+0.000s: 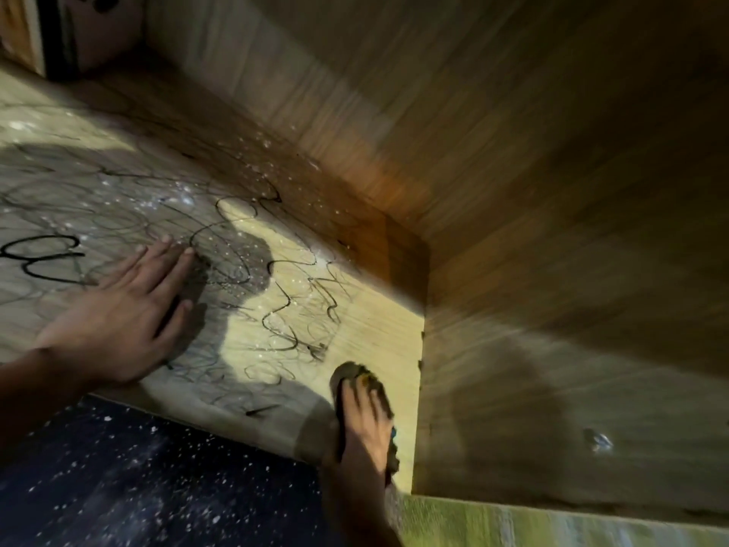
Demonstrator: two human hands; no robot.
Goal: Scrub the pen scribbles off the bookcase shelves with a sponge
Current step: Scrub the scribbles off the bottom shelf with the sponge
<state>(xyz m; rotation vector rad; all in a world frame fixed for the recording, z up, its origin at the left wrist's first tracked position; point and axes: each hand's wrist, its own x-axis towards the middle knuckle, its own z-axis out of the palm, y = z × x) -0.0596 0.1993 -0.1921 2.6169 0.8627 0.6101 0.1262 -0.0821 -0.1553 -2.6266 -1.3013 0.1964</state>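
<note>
1. You are pressing the sponge (pixel 365 392) under your right hand (pixel 361 432), fingers laid along its top; its long axis is running from the shelf's front edge toward the back panel, beside the right side panel (pixel 552 408).
2. Your left hand (pixel 118 317) is resting flat, fingers spread, on the shelf (pixel 378 321).
3. Black pen scribbles (pixel 292 309) are looping across the pale wood; no legible words.
4. White specks are dotting the shelf and the dark floor (pixel 118 487).
</note>
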